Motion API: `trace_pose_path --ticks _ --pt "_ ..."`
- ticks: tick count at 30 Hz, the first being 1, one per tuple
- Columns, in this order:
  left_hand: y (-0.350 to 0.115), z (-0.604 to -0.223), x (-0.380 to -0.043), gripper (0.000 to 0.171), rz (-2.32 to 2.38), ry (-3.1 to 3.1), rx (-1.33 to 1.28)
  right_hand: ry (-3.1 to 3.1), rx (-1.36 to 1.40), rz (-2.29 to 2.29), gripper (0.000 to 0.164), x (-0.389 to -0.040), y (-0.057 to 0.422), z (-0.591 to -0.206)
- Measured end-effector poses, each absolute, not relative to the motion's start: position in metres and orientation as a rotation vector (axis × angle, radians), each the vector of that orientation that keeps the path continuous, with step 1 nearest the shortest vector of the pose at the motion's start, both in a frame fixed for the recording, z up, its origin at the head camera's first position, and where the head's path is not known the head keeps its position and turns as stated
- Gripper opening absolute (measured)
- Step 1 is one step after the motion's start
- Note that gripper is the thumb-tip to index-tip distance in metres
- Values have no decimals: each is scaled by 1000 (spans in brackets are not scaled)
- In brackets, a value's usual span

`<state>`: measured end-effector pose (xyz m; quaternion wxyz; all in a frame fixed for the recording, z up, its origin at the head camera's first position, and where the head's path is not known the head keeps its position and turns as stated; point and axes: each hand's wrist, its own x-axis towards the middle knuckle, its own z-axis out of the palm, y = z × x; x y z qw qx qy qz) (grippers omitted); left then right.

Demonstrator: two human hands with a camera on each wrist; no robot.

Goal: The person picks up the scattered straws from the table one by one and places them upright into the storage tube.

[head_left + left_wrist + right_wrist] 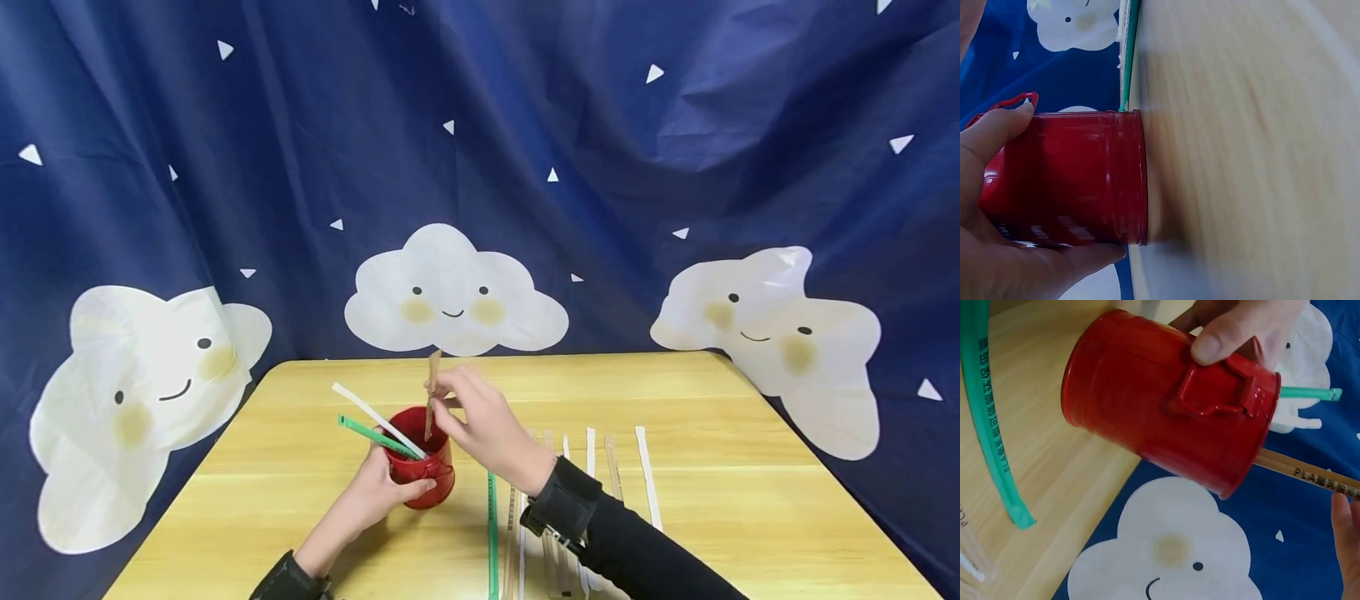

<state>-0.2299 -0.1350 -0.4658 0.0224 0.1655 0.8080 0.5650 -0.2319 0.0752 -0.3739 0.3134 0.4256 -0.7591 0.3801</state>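
Note:
A red metal cup with a small side handle stands on the table, and my left hand grips it round its side. The thumb lies by the handle in the right wrist view. A white wrapped straw and a green wrapped straw lean out of the cup's mouth to the left. Between thumb and fingers, my right hand pinches a brown wrapped straw over the cup. Its lower end dips inside the rim, and printed letters show on its wrapper.
Right of the cup, several wrapped straws lie side by side on the wooden table: a green one, a white one and brown ones, partly hidden by my right arm. A dark blue curtain with clouds hangs behind.

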Motion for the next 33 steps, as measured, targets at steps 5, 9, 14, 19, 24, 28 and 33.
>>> trace_pose_path --ticks 5,9,14,19,24,28,33 --pt "-134 -466 -230 93 1744 2526 472 -2070 1180 898 19 -237 63 -381" --pt "-131 -464 -231 90 1742 2518 463 -2096 1197 768 19 -240 59 -387" --pt "-128 -462 -232 77 1738 2484 519 -2159 1209 697 18 -240 62 -394" --pt "-127 -464 -233 70 1725 2507 547 -2203 1209 668 18 -239 62 -398" --pt "-131 -470 -231 57 1697 2492 634 -2245 1206 696 24 -234 60 -402" --pt "-138 -471 -226 50 1641 2501 620 -2297 1200 737 29 -229 59 -405" --pt "-141 -468 -224 51 1652 2456 568 -2279 1178 723 28 -228 61 -401"
